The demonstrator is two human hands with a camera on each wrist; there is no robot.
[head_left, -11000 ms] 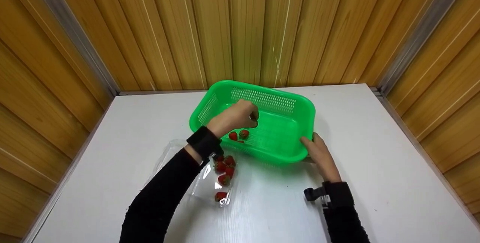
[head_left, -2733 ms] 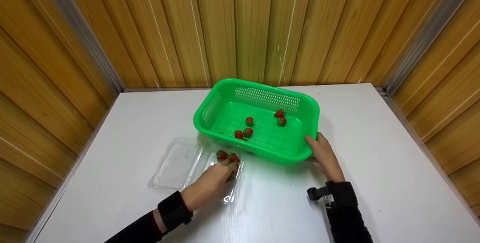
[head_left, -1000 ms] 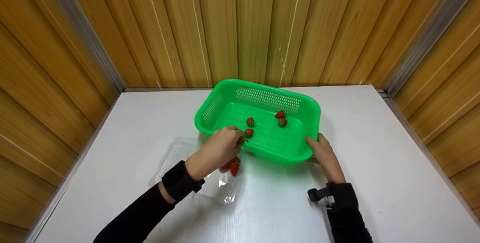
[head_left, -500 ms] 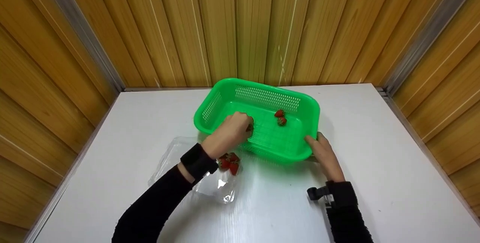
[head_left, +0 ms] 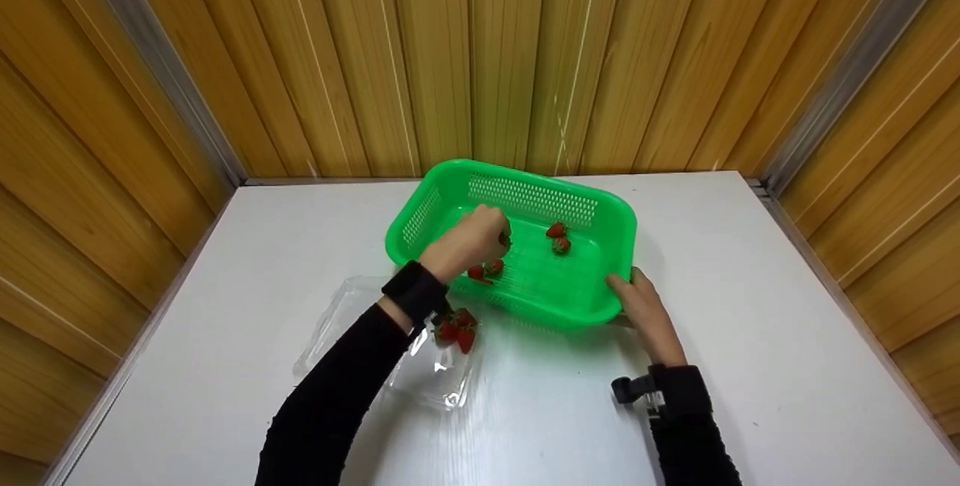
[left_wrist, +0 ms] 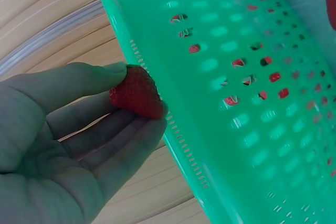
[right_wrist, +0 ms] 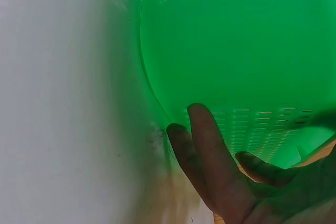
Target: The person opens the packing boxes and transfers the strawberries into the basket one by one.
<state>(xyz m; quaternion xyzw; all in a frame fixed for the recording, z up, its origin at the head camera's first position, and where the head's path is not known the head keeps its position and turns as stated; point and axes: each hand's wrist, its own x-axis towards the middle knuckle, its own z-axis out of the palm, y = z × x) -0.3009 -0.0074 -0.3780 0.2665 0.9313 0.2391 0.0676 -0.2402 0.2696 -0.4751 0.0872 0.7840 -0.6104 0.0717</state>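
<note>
My left hand (head_left: 466, 242) hangs over the left part of the green plastic basket (head_left: 544, 280). In the left wrist view it pinches a red strawberry (left_wrist: 135, 93) between thumb and fingers. Two strawberries (head_left: 561, 246) lie at the basket's right side. A few more (head_left: 494, 268) show by its near wall, partly hidden by my wrist. My right hand (head_left: 646, 317) grips the basket's right near corner, thumb over the rim and fingers (right_wrist: 207, 140) against the outer wall.
A clear plastic box (head_left: 427, 381) lies on the white table in front of the basket, holding several strawberries (head_left: 448, 332). Its lid (head_left: 330, 336) is folded out to the left, partly behind my sleeve. Wood-patterned panels (head_left: 495, 58) stand behind and at both sides.
Over the last seconds my left hand lifted from the clear box into the basket. Fewer strawberries are in the box, more in the basket than eleven seconds ago. The right hand stays put.
</note>
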